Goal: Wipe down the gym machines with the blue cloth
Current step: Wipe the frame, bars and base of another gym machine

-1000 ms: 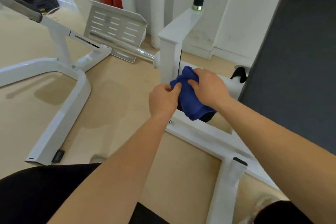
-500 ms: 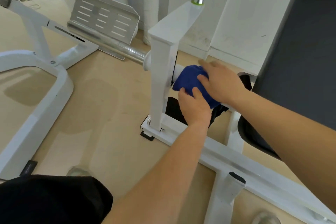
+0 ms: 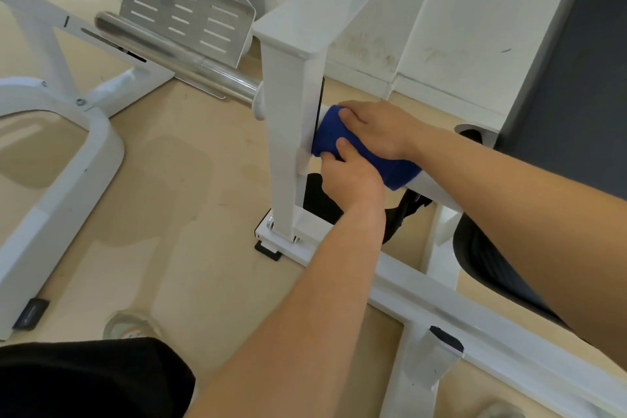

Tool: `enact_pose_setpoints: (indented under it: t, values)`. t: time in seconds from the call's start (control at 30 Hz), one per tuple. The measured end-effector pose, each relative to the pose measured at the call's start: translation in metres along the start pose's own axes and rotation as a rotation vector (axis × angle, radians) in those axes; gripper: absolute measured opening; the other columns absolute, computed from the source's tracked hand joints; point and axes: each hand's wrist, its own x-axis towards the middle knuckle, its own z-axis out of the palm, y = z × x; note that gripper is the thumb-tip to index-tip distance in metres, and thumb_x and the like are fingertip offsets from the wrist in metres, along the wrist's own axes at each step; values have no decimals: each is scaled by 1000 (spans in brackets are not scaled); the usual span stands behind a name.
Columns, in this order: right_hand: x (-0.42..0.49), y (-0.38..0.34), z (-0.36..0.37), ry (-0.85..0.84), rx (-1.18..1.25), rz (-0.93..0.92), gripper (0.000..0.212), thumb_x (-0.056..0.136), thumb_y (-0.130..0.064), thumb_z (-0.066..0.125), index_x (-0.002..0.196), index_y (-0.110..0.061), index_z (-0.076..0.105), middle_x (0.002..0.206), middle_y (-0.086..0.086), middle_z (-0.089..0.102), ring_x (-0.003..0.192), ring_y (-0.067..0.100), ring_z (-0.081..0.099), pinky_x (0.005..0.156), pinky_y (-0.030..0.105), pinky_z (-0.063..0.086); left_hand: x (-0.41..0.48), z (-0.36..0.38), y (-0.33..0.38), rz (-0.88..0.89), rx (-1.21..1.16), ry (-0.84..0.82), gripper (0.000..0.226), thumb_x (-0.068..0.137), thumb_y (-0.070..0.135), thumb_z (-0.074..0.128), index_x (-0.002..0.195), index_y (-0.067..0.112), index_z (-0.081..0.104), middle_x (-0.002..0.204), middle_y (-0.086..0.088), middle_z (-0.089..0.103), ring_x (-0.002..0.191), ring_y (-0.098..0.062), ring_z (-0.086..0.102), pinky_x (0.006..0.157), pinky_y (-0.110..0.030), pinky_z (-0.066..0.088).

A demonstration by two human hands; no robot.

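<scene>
A tan floor (image 3: 190, 180) with darker patches fills most of my feed, and a scuffed white wall (image 3: 458, 27) stands behind it. A dark padded panel (image 3: 570, 95) takes the right edge.

Two white-framed machines stand on the floor. One shows only its curved base (image 3: 61, 200), at the floor's left edge. The other is the one I am working on, with an upright post (image 3: 288, 132) fixed to a long base rail (image 3: 424, 288). A chrome bar (image 3: 176, 58) sticks out of the post to the left and passes in front of a slotted metal footplate (image 3: 183, 17) in my view.

On the post's other side a white crosstube (image 3: 437, 192) runs right. The blue cloth (image 3: 330, 132) is wrapped round that tube and butted against the post. My right hand (image 3: 376, 129) lies over the top, fingers together and curled down onto the cloth. My left hand (image 3: 349, 176) comes from below with its thumb pressed on the cloth's front. Its other fingers tuck under, where I cannot see them.

I judge the two-hand wrap lets the cloth reach all round the tube in one pass. That would include the corner at the post, where grime likely collects.
</scene>
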Motion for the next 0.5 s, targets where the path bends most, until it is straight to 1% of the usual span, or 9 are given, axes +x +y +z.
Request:
enact_pose_setpoints:
  t: [0.07,0.17,0.2,0.27,0.33,0.37,0.4,0.47,0.5]
  values:
    - [-7,5,-4,-43,-30,0,47,109,-41,22,144,-18,44,127,9,62,105,25,56,94,38,41,-6,0,-3,22,47,-23,33,104,37,41,118,14,60,93,5,64,78,-5,62,53,-10,43]
    - [-23,17,-15,-128,-76,48,48,108,-43,23,146,-20,41,132,9,60,106,24,55,90,33,35,-23,3,-11,5,82,-79,32,104,37,43,116,13,60,95,1,67,78,-5,63,55,-12,44]
    - [-31,22,-19,-154,-99,65,47,108,-43,24,146,-21,42,132,8,60,106,24,55,90,32,34,-32,5,-16,5,88,-113,30,103,37,44,115,14,60,92,3,67,76,-3,63,54,-10,45]
    - [-47,32,-23,-190,-143,84,42,108,-41,25,139,-21,44,126,7,62,98,20,53,88,32,33,-52,6,-28,4,94,-200,25,103,36,46,115,18,59,87,10,66,72,1,64,56,-7,45]
    - [-57,39,-22,-202,-159,96,33,108,-38,26,127,-21,47,120,7,64,94,20,54,86,33,33,-63,6,-37,-1,91,-273,25,103,37,45,118,21,58,89,11,67,78,-2,65,65,-13,50]
    - [-58,40,-21,-201,-149,104,32,108,-37,27,127,-21,47,122,8,64,97,22,56,86,34,35,-63,5,-37,-6,82,-290,27,103,38,44,117,20,57,90,9,67,81,-5,65,67,-17,50]
    - [-58,40,-20,-193,-125,114,37,108,-37,26,134,-19,45,129,10,61,106,25,57,90,35,37,-58,4,-34,-10,64,-284,29,104,39,42,116,17,58,91,7,67,81,-6,65,66,-18,50]
    - [-52,36,-16,-161,-66,138,48,108,-38,25,152,-19,32,147,8,50,128,29,49,103,37,34,-44,3,-25,-11,29,-233,34,104,38,40,116,12,58,91,6,65,80,-5,64,61,-14,47]
    - [-48,33,-13,-146,-40,134,51,108,-39,25,155,-19,27,152,7,45,134,29,45,107,37,31,-36,1,-20,-5,18,-204,35,105,38,40,119,12,58,91,7,65,79,-4,63,59,-12,46]
